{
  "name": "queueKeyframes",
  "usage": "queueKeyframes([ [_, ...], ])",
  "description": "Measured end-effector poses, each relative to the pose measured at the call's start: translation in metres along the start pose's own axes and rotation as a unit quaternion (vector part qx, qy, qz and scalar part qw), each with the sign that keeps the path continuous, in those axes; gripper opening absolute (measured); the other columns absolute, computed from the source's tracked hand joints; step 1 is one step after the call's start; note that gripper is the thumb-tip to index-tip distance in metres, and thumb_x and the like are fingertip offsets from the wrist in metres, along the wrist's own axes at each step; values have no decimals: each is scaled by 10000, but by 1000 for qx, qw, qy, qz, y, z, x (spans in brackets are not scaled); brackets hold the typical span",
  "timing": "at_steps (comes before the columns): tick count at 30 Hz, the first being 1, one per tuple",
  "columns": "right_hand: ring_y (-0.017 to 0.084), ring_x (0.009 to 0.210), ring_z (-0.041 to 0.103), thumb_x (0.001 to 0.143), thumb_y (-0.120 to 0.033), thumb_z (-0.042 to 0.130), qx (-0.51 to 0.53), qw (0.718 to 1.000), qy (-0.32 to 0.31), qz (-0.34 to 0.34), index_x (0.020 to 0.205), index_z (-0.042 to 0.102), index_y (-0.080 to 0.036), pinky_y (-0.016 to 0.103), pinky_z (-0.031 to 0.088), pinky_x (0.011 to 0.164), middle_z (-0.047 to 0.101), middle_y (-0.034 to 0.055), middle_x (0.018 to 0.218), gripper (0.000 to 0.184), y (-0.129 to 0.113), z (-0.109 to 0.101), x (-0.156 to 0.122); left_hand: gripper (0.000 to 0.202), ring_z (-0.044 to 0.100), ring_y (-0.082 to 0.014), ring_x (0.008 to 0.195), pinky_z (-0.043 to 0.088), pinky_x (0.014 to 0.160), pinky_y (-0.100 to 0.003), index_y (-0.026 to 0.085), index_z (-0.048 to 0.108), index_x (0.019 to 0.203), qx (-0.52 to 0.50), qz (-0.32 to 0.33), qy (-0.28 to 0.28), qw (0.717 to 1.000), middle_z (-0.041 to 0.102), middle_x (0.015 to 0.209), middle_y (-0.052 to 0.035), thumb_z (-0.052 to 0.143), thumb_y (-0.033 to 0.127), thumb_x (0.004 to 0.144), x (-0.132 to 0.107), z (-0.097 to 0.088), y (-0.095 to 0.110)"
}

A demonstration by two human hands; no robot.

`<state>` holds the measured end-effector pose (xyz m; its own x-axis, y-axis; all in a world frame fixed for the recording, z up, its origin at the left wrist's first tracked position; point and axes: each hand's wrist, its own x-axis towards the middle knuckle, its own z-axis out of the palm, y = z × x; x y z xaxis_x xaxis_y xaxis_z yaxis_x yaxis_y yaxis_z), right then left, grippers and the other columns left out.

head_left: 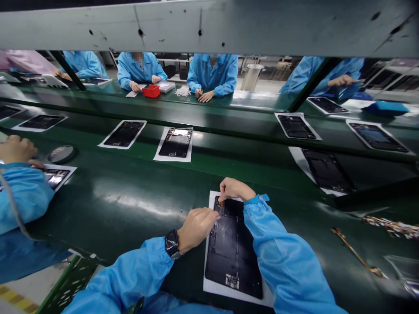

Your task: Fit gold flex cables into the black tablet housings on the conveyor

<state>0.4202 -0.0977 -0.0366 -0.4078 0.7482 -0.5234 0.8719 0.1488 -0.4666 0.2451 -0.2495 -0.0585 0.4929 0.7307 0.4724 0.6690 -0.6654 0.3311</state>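
An opened black tablet housing [234, 246] lies on a white sheet [214, 285] in front of me, with small parts along its left side. My right hand [235, 189] is over its far left corner, fingertips pinched on a small orange flex cable [220, 203]. Just nearer, my left hand [198, 226] reaches in from the left. Its fingers are closed together, with the tips at the housing's upper left edge; whatever they may hold is hidden.
A loose flex cable [356, 255] and a bundle of cables [393, 226] lie to the right. Tablet housings [176, 143] on white sheets line the green belt [216, 159] beyond. A co-worker's hand [16, 150] is at left. A grey beam [209, 26] spans overhead.
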Motion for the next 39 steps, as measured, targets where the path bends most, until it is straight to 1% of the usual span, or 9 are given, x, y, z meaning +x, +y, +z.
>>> queueKeyframes([
  [4,110,570,540,607,-300,849,-7,999,33,-16,651,637,-194,229,322,517,631,-30,625,242,7,7,-8,213,661,-145,739,511,697,-262,160,629,944,-28,-6,-14,999,672,789,-32,450,251,1014,-4,4,-1],
  [10,104,585,549,692,-321,801,7,998,42,-51,722,628,-196,221,326,516,633,-38,658,215,13,14,-18,209,667,-140,752,513,709,-252,167,632,961,-85,-10,-28,996,696,834,-25,459,273,1013,-4,6,-2],
  [15,110,596,546,681,-338,813,-4,997,45,-61,704,616,-200,226,315,520,622,-38,659,242,11,14,-21,205,661,-125,717,507,664,-228,163,636,966,-121,-21,-33,992,694,821,-20,469,273,1010,-5,2,-2],
  [19,121,635,553,697,-365,800,-28,997,44,-61,736,624,-214,229,312,541,633,-31,704,235,9,13,-26,211,661,-121,712,513,663,-219,162,645,971,-147,-38,-29,988,696,820,-26,474,280,1007,-6,1,-1],
  [26,157,686,567,656,-361,824,-91,995,13,-36,722,608,-220,247,294,555,649,2,757,266,-1,11,-23,191,671,-129,724,520,673,-222,167,652,977,-176,-55,-35,982,706,841,-21,497,275,996,-9,6,0],
  [30,160,715,573,685,-379,804,-110,993,9,-32,732,595,-224,251,292,563,653,5,790,265,-5,9,-24,207,673,-127,727,523,690,-226,169,657,993,-177,-66,-40,981,708,848,-20,486,284,1002,-9,5,2],
  [33,152,704,578,689,-439,801,-114,993,8,-36,742,584,-228,245,298,558,649,-10,775,307,-4,9,-26,229,669,-123,729,529,704,-231,165,662,991,-165,-48,-42,984,706,846,-22,469,288,1009,-9,5,3],
  [36,175,722,585,684,-481,797,-126,991,20,-34,820,575,-235,254,291,555,647,-1,792,359,-3,14,-31,239,665,-127,732,531,703,-238,158,664,997,-136,-25,-44,989,699,837,-25,456,275,1013,-10,6,3],
  [39,207,779,597,721,-454,774,-144,988,42,-40,889,557,-226,268,278,573,648,33,861,356,-4,21,-37,242,662,-131,726,530,699,-238,152,665,999,-116,-16,-50,992,690,820,-28,454,270,1012,-11,7,3],
])
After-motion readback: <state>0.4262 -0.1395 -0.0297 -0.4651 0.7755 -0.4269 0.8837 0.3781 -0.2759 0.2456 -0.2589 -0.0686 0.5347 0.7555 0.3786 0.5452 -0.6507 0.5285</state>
